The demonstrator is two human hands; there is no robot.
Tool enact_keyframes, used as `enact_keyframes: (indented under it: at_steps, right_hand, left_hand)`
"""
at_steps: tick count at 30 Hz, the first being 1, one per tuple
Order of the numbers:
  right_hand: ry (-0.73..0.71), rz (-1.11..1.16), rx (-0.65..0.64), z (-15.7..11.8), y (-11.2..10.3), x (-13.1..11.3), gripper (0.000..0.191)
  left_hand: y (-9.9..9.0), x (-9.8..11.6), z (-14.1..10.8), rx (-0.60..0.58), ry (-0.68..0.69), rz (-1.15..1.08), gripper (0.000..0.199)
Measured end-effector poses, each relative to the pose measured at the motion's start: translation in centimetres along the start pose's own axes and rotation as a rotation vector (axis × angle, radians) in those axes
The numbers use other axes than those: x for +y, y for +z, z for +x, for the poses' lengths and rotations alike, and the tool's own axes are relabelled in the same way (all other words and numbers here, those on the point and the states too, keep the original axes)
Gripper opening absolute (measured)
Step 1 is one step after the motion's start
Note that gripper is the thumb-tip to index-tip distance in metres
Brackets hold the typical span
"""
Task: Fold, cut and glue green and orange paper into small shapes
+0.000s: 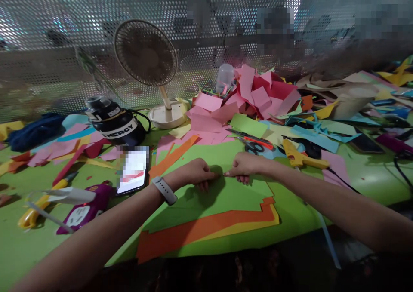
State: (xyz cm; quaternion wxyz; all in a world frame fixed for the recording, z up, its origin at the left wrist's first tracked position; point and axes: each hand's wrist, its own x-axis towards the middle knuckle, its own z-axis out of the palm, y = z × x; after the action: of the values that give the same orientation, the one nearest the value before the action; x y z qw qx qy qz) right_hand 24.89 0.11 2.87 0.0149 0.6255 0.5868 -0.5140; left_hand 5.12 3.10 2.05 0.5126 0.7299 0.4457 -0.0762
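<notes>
My left hand (199, 172), with a pale watch band on its wrist, is over the green paper sheet (235, 197), its fingers curled and thumb and forefinger pinched. Facing it from the right is my right hand (244, 166), pinched the same way, fingertips a short gap from the left ones. Anything between the fingertips is too small to make out. Beneath the green sheet lie an orange sheet (206, 228) and a yellow sheet (237, 228), their edges showing at the front. Black-handled scissors (253, 147) and a red-orange cutter (258, 141) lie just beyond my right hand.
A yellow glue gun (301, 156) with a cord lies at right. A phone (134, 169), purple device (84, 212) and yellow cutter (45, 204) are at left. A black bottle (118, 122), fan (146, 53) and pink paper scraps (248, 94) stand behind, before a perforated screen (200, 47).
</notes>
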Motion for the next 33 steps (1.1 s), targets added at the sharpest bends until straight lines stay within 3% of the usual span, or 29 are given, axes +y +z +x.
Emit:
enact_keyframes:
  at_steps: [10,18,26,28,33]
  right_hand:
    - [-0.008,0.011,-0.011,0.0,-0.1,0.2,0.049]
    - [-0.02,-0.012,-0.028,0.0,-0.2,0.3,0.045]
    - [-0.023,-0.068,0.0,-0.1,-0.1,0.3,0.045]
    - [-0.05,-0.12,0.042,-0.4,-0.1,0.2,0.046]
    - [-0.217,-0.379,0.376,-1.2,-0.3,0.2,0.033]
  left_hand:
    - [-0.7,-0.4,0.1,-0.028,-0.053,-0.011,0.05]
    - [-2.9,-2.3,-2.0,-0.029,-0.073,0.056,0.054]
    - [-5.4,-4.1,-3.8,-0.028,-0.211,0.148,0.051]
    - [-5.7,-3.8,-4.2,0.014,-0.214,0.144,0.05]
    - [-5.2,-1.9,-4.8,0.204,-0.14,0.093,0.052]
